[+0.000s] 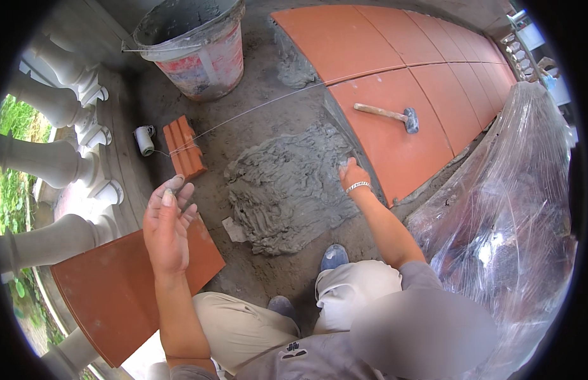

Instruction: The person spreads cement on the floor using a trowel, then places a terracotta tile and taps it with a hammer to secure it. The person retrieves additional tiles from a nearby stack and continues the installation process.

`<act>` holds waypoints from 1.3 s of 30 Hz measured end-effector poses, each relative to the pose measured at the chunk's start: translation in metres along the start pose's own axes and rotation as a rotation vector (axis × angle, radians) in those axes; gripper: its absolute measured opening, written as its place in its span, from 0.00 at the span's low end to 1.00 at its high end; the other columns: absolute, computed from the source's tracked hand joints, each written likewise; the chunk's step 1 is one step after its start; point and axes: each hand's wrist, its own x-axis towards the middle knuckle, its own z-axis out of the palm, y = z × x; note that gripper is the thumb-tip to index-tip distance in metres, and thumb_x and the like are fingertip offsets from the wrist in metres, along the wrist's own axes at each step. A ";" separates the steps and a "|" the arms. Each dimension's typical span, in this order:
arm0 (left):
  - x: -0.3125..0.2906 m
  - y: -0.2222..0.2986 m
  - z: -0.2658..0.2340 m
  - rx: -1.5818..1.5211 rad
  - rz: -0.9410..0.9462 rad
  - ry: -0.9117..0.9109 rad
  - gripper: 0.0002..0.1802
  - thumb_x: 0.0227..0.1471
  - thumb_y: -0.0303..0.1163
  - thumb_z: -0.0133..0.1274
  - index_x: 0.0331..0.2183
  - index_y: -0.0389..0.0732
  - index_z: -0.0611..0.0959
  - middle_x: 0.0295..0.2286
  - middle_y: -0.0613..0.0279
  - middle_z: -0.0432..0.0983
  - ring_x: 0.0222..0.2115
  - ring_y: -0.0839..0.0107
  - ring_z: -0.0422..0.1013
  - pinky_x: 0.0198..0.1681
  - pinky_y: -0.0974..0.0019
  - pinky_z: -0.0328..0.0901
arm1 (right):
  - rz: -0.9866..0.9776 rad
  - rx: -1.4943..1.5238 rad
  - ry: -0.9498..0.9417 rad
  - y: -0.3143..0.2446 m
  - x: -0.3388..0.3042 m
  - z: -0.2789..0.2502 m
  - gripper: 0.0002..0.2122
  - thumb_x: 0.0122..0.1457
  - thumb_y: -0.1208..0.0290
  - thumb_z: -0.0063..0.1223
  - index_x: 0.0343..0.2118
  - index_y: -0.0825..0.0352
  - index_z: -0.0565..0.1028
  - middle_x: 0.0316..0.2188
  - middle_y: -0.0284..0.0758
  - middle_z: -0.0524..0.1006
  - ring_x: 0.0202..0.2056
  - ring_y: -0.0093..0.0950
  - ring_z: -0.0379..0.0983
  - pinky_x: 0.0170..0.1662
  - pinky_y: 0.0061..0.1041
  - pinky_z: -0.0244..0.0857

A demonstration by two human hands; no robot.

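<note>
My left hand (167, 228) is raised, palm turned up and fingers apart, with nothing in it. Below it lie large flat terracotta tiles (104, 285), stacked at the left. A spread bed of wet grey mortar (287, 190) covers the floor in front of me. At its right border, beside the edge of a laid terracotta tile (395, 145), my right hand (354, 177) is closed; whatever its grey-smeared fingertips hold is too small to make out. On that tile rests a mallet (395, 115) with a wooden handle and dark head.
A mortar-stained bucket (202, 57) stands at the back left. A string (256, 109) runs from an orange hollow brick (183, 147), beside a white spool (144, 140), across to the laid tiles. Balusters (53, 158) line the left; a plastic-wrapped heap (503, 202) stands right.
</note>
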 end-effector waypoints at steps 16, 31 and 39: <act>0.001 -0.001 0.005 0.011 -0.002 0.003 0.18 0.61 0.42 0.46 0.49 0.43 0.74 0.51 0.64 0.70 0.50 0.71 0.66 0.48 0.63 0.61 | -0.086 0.358 0.208 -0.007 0.011 -0.042 0.24 0.57 0.54 0.50 0.46 0.73 0.69 0.38 0.56 0.76 0.44 0.51 0.73 0.48 0.44 0.65; 0.005 -0.007 0.008 0.072 -0.043 0.019 0.19 0.61 0.42 0.47 0.49 0.42 0.74 0.49 0.65 0.70 0.50 0.71 0.67 0.47 0.65 0.62 | 0.063 0.544 -0.033 0.008 0.064 0.017 0.29 0.62 0.49 0.36 0.47 0.75 0.72 0.44 0.58 0.73 0.49 0.54 0.68 0.52 0.43 0.62; 0.009 -0.010 0.010 0.066 -0.054 0.042 0.22 0.59 0.43 0.50 0.50 0.40 0.74 0.47 0.65 0.71 0.50 0.72 0.66 0.49 0.64 0.61 | 0.037 0.442 0.002 0.011 0.060 0.011 0.31 0.63 0.48 0.34 0.47 0.79 0.71 0.45 0.61 0.72 0.49 0.54 0.68 0.53 0.43 0.61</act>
